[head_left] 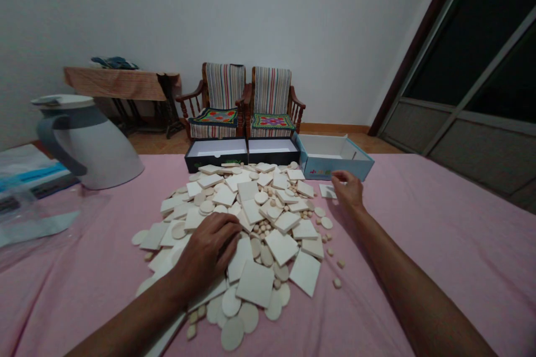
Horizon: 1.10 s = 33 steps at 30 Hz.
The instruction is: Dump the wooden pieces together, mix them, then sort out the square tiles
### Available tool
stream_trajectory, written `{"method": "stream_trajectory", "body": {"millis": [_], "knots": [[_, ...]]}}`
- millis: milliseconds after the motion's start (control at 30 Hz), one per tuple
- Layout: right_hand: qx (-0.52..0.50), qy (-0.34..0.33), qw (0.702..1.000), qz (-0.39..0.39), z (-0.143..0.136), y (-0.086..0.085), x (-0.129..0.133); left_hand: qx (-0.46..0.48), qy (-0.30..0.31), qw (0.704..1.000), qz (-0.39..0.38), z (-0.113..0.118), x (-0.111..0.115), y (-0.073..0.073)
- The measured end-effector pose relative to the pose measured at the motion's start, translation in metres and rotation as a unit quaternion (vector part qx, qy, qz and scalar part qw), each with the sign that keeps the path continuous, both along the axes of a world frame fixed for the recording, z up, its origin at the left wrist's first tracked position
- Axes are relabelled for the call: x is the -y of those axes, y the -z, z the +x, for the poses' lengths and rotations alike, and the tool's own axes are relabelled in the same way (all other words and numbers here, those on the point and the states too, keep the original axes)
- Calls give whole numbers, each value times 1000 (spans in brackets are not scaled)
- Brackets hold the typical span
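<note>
A heap of pale wooden pieces [251, 209] spreads over the pink cloth, made up of square tiles, round discs and small beads or cubes. My left hand [213, 242] lies on the left side of this heap, fingers loosely bent, thumb apart from them, with no piece visibly gripped. Farther right, my right hand [348, 188] is just in front of the light blue box [335, 167]. Its thumb and fingertips come together in a pinch; whatever is between them is too small or hidden. A white square tile [327, 191] lies beside and partly behind this hand.
Two black-sided trays with white insides, a left tray [218, 160] and a right tray [274, 146], stand behind the heap. A white and grey jug [104, 150] and clear plastic packaging [37, 217] are at the left. Loose small pieces [337, 283] lie right of the heap.
</note>
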State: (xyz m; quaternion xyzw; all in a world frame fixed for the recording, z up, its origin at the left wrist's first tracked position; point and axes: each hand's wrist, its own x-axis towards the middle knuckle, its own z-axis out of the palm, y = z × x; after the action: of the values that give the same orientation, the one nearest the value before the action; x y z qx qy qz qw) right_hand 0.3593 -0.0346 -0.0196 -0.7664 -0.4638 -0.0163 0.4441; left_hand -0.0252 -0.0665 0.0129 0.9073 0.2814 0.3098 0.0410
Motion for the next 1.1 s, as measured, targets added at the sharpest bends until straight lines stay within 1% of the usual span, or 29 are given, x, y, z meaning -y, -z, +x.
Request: {"method": "stream_trajectory", "body": {"millis": [33, 67, 100, 167, 233, 300, 400, 467, 567, 633, 700, 767, 800, 833, 900, 967, 1000, 1100], "knots": [[16, -56, 998, -23, -8, 2, -2, 1, 0, 1000, 4, 0, 0, 0], [35, -95, 993, -54, -15, 3, -3, 2, -1, 1000, 8, 0, 0, -1], [58, -118, 988, -86, -23, 5, -5, 2, -2, 1000, 12, 0, 0, -1], [107, -133, 976, -137, -35, 8, -5, 1, -2, 1000, 16, 1, 1, -1], [141, -141, 966, -165, -42, 10, -4, 1, -2, 1000, 15, 1, 1, -2], [154, -148, 962, -172, -46, 12, -3, 0, -4, 1000, 11, 1, 1, -2], [145, -138, 967, -155, -46, 10, -2, -3, -6, 1000, 7, 0, 1, -1], [134, -104, 978, -124, -42, 6, -1, -2, -4, 1000, 6, 0, 1, 0], [118, 8, 990, -74, -32, -3, 3, -1, -2, 1000, 6, -1, 0, 1], [105, 95, 988, -57, -24, -8, 7, -1, -1, 1000, 8, -1, 0, 2], [97, 164, 981, -44, -17, -11, 11, 0, 0, 1000, 8, -1, 0, 1], [96, 195, 976, -34, -14, -10, 14, 1, -1, 1000, 8, 0, 0, 1], [99, 188, 977, -34, -13, -8, 14, 0, -2, 1000, 7, 0, 0, 1], [104, 163, 980, -38, -13, -6, 14, 0, -2, 1000, 7, 0, 0, 1], [122, 75, 988, -58, -16, -1, 12, -3, -5, 1000, 8, 0, 0, 2], [152, -8, 985, -78, -20, 4, 9, -4, -5, 1000, 11, 0, -1, 2], [168, -34, 981, -86, -22, 5, 8, -4, -5, 1000, 12, -1, -1, 3], [206, -60, 971, -110, -25, 8, 8, -6, -3, 1000, 9, -1, -1, 4]]}}
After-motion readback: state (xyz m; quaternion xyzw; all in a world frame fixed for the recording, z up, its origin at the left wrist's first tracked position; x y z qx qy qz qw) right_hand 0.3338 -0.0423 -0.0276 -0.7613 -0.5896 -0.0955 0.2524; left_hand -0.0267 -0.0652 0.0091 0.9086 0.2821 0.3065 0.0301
